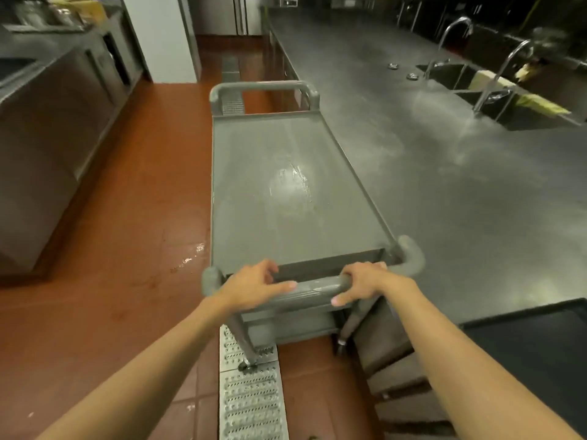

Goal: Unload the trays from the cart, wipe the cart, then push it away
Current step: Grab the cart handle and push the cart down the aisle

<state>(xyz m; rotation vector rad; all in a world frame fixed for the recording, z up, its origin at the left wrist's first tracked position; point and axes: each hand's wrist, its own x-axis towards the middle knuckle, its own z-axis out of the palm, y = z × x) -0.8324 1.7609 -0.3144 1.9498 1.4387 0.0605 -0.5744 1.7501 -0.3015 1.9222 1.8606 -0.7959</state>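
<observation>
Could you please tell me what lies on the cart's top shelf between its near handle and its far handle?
Nothing: in the head view the top shelf is bare between near handle and far handle, showing only a wet sheen.

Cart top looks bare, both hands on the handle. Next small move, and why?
Probably push the cart straight forward down the aisle. Its top shelf is bare with a wet sheen, the left hand and right hand are both on the near handle, and the red floor ahead looks open.
</observation>
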